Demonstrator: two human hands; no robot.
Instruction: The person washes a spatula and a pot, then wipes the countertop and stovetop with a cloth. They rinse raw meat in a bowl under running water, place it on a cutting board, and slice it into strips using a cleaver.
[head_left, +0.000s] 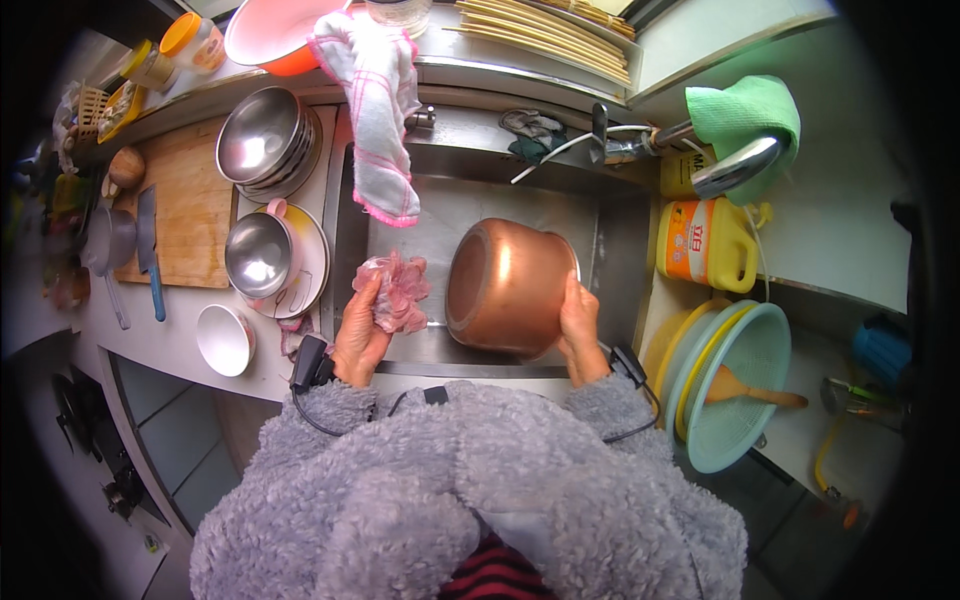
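My left hand (362, 330) holds a crumpled pink mesh scrubber (397, 291) at the left side of the stainless steel sink (420, 199). With my right hand (581, 322) I grip the rim of a copper-coloured metal pot (506, 289). The pot lies tilted on its side over the sink, its base towards the scrubber, a small gap between them. Its inside is hidden. A white cloth with pink edging (382, 150) hangs over the sink's back left corner. The faucet (739, 166), turned to the right, has a green cloth (742, 112) draped on it.
Left of the sink are stacked metal bowls (259, 135), a smaller metal bowl (259, 255) on plates, a white bowl (225, 340), and a cleaver (148, 232) on a wooden cutting board (195, 202). At right stand a yellow detergent jug (705, 244) and nested plastic colanders (739, 427). Chopsticks (547, 41) lie behind.
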